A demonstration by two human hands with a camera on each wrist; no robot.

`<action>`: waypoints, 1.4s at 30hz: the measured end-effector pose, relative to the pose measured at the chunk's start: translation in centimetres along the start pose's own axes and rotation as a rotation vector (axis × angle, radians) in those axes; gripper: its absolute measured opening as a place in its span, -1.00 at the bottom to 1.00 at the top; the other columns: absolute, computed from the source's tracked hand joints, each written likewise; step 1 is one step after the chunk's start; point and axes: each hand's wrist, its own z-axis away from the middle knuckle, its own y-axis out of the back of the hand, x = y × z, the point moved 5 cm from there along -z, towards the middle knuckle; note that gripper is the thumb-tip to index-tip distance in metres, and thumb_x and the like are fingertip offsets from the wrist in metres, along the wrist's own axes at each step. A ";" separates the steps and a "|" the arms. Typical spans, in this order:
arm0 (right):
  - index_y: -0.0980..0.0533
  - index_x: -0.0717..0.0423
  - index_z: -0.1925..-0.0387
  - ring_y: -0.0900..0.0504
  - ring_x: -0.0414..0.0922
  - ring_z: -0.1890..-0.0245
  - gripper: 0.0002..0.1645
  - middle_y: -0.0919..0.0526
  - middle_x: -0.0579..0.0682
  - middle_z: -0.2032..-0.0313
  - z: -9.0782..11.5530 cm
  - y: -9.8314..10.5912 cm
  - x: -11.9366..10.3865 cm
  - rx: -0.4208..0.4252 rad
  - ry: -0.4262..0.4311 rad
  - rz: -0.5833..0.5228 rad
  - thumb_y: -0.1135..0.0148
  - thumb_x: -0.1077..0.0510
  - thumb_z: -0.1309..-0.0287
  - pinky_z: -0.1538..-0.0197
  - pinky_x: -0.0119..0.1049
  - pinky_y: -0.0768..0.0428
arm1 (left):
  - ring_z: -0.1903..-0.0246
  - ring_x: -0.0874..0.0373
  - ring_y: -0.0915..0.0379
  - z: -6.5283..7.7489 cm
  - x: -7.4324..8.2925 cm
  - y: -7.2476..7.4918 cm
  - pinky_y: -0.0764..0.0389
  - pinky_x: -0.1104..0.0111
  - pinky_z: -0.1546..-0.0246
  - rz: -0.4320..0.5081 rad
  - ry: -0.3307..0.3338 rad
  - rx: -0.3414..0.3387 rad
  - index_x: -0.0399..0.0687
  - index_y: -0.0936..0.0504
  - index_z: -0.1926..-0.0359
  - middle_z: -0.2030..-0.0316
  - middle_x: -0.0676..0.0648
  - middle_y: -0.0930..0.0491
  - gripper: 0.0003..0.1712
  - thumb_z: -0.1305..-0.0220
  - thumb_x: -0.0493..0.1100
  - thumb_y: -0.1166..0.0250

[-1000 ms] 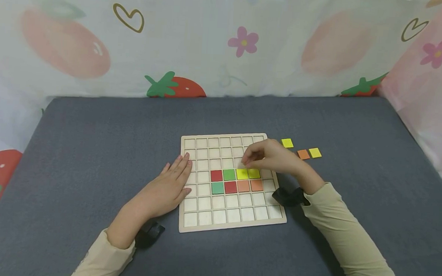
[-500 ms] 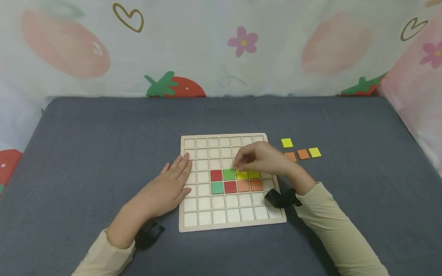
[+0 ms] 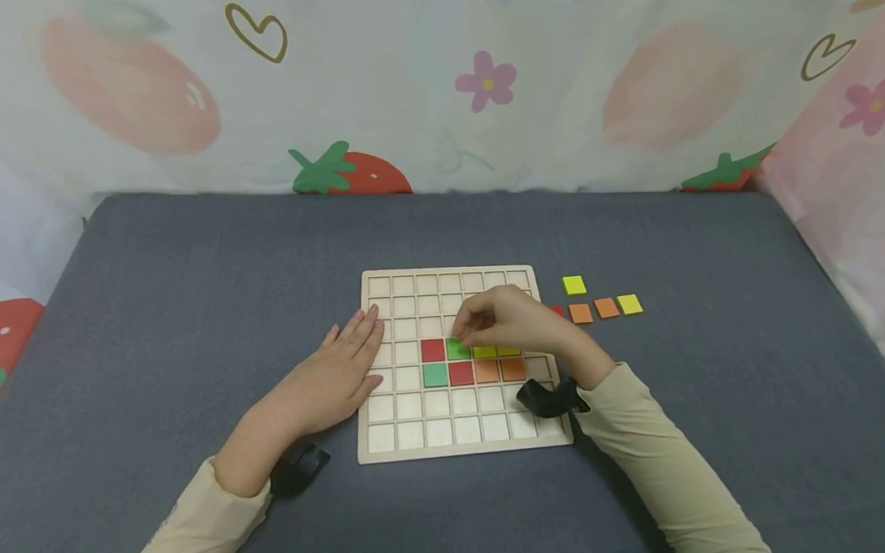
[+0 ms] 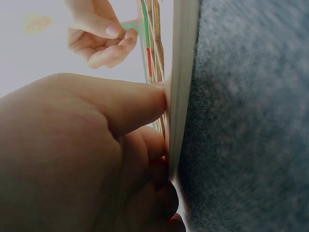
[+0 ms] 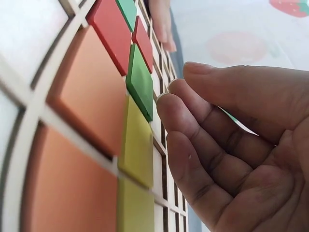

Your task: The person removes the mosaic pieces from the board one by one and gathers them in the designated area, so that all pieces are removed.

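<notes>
Hands, head view: left hand (image 3: 332, 383), straight-fingered, rests on the left edge of the wooden grid board (image 3: 410, 438); right hand (image 3: 511, 318), fingers bent, is above the board's middle, by the green tile (image 3: 456, 351); whether it pinches anything cannot be told. Loose tiles (image 3: 607, 308), yellow, orange and red, lie right of the board.

Left wrist view: thumb touches the board's edge.

Right wrist view: thumb and fingertips lie close together, near the board's yellow tiles (image 5: 136, 150).
</notes>
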 end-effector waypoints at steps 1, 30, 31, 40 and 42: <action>-0.62 0.24 0.32 -0.65 -0.19 0.33 -0.91 -0.68 0.01 0.34 -0.1 -0.1 0.0 -0.001 -0.001 -0.004 -0.30 0.37 -0.07 0.21 -0.34 -0.61 | -0.42 -0.13 0.28 0.0 0.0 0.0 0.05 -0.03 -0.34 0.001 0.000 -0.001 -0.43 -0.01 -0.40 -0.43 -0.31 0.15 -0.27 -0.41 -0.09 -0.03; -0.63 0.19 0.34 -0.57 -0.21 0.42 -0.80 -0.64 -0.08 0.43 -3.3 -1.7 -0.1 -0.075 -0.077 0.008 -0.44 0.35 0.09 0.26 -0.37 -0.59 | -0.42 -0.12 0.30 -0.2 -0.1 -0.2 0.04 -0.03 -0.34 -0.003 0.005 -0.010 -0.42 -0.01 -0.40 -0.44 -0.29 0.16 -0.27 -0.41 -0.08 -0.04; -0.63 0.19 0.34 -0.57 -0.21 0.42 -0.80 -0.64 -0.08 0.43 -3.4 -1.7 -0.1 -0.078 -0.082 0.011 -0.44 0.35 0.10 0.27 -0.37 -0.59 | -0.42 -0.12 0.30 -0.2 -0.1 -0.2 0.04 -0.04 -0.34 -0.002 0.004 -0.009 -0.42 -0.01 -0.40 -0.44 -0.29 0.16 -0.27 -0.41 -0.08 -0.04; -0.63 0.19 0.33 -0.53 -0.22 0.44 -0.78 -0.61 -0.07 0.47 -3.5 -1.9 -0.2 -0.088 -0.107 0.042 -0.44 0.37 0.11 0.32 -0.40 -0.56 | -0.42 -0.12 0.31 -0.1 -0.1 -0.1 0.06 -0.04 -0.34 0.007 0.004 -0.009 -0.42 0.00 -0.40 -0.43 -0.30 0.15 -0.27 -0.41 -0.09 -0.03; -0.63 0.19 0.33 -0.53 -0.22 0.44 -0.78 -0.61 -0.07 0.46 -3.5 -1.9 -0.2 -0.093 -0.111 0.046 -0.44 0.37 0.10 0.32 -0.41 -0.55 | -0.42 -0.12 0.31 -0.1 -0.1 -0.1 0.06 -0.04 -0.34 0.008 0.003 -0.009 -0.42 0.00 -0.40 -0.44 -0.30 0.16 -0.27 -0.41 -0.09 -0.03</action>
